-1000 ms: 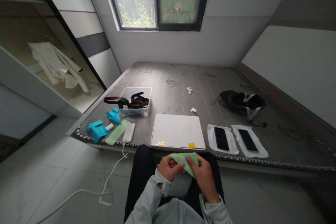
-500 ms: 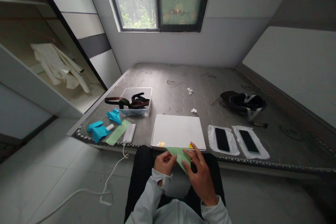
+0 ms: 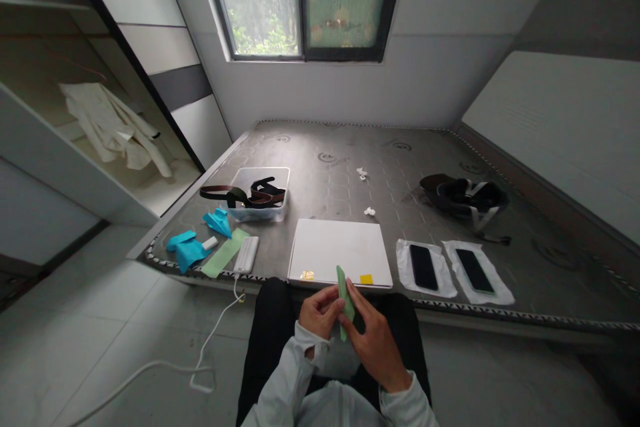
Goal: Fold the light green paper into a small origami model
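Between my two hands, above my lap, is a folded piece of green paper (image 3: 345, 297), turned nearly edge-on to me. My left hand (image 3: 320, 310) pinches it from the left side, thumb and fingers closed on it. From the right, my right hand (image 3: 373, 333) presses thumb and fingertips against it. Just beyond my hands lies a flat white box (image 3: 340, 250) with a yellow square (image 3: 367, 279) and a small gold-coloured piece (image 3: 307, 275) near its front edge.
Left on the mattress (image 3: 320, 193) are a clear bin (image 3: 257, 213) with belts (image 3: 263, 195), blue folded paper (image 3: 189, 253), a green strip (image 3: 225, 253) and a corded white power strip (image 3: 247, 255). Right are two phones (image 3: 423, 267) on white wraps and a dark cap (image 3: 463, 197).
The green paper has turned from a broad triangle facing me to an upright, nearly edge-on position. My right hand has shifted left and down, uncovering the yellow square.
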A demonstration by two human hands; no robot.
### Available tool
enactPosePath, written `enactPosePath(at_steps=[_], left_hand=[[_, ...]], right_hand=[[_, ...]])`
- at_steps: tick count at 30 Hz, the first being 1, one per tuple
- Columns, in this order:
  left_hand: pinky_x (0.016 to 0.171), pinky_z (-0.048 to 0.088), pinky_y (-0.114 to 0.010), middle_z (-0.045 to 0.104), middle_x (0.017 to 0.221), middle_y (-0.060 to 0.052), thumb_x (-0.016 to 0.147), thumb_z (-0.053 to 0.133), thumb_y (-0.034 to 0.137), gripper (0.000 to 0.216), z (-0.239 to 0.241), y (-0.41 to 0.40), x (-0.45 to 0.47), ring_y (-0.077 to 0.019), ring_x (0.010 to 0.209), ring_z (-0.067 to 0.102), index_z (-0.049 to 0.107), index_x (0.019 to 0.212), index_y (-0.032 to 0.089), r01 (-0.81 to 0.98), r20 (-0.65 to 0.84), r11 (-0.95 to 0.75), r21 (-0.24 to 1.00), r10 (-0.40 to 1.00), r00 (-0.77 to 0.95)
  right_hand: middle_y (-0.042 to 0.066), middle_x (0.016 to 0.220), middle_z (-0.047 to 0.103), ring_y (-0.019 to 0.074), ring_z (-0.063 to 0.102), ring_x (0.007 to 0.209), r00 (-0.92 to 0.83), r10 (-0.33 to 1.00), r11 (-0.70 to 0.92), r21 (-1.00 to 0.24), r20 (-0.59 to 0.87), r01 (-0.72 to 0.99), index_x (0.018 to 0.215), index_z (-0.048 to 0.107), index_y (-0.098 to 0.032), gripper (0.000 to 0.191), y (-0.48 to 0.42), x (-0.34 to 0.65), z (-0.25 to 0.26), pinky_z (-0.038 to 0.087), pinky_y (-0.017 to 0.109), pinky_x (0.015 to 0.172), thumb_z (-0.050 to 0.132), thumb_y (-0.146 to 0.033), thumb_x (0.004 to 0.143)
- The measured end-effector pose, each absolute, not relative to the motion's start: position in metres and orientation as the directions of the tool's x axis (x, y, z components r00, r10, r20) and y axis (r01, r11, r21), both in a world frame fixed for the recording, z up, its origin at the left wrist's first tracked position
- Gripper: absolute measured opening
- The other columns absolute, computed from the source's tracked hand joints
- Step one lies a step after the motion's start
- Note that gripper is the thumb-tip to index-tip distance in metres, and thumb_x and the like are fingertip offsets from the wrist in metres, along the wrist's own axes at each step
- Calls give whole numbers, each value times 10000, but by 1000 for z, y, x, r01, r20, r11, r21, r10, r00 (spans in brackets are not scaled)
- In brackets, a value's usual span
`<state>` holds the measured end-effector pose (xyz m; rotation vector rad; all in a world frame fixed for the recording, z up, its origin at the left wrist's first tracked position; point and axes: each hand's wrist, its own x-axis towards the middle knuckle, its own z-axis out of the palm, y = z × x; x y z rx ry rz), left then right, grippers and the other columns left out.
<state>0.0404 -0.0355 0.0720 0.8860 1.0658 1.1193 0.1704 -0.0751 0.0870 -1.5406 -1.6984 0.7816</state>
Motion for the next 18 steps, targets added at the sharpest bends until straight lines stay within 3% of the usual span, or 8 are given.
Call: enactPosePath(at_steps=[5, 10, 14, 18], left_hand=[[749, 624, -348, 790, 905, -147, 587, 788, 603, 615, 67, -36, 42, -295, 847, 747, 763, 946, 105, -272, -247, 256, 928, 967, 69], [793, 613, -321, 789, 946, -132, 586, 793, 587, 597, 65, -36, 42, -283, 898, 741, 763, 956, 120, -256, -213, 223, 940, 975, 66], [739, 616, -291, 790, 934, -124, 644, 766, 540, 545, 65, -35, 41, -265, 851, 750, 749, 976, 109, -225, -214, 225, 948, 974, 73], [702, 615, -273, 798, 845, -64, 695, 733, 391, 382, 71, -38, 40, -240, 764, 755, 758, 1001, 164, 33, -103, 101, 994, 994, 47]], right_hand=[[118, 1473, 466, 243, 472, 1336, -33, 994, 109, -831, 108, 546, 1482, 307, -208, 584, -77, 166, 89, 406, 426, 1116, 483, -334, 939], [122, 1498, 434, 236, 432, 1363, -44, 994, 106, -835, 97, 540, 1505, 233, -199, 617, -79, 163, 88, 385, 425, 1125, 465, -322, 946], [104, 1512, 419, 211, 400, 1386, -59, 994, 113, -842, 96, 528, 1510, 220, -210, 577, -79, 164, 85, 353, 415, 1148, 401, -276, 967], [76, 1478, 478, 191, 434, 1366, -39, 994, 105, -847, 99, 520, 1496, 276, -231, 523, -79, 163, 84, 377, 394, 1139, 338, -233, 976]])
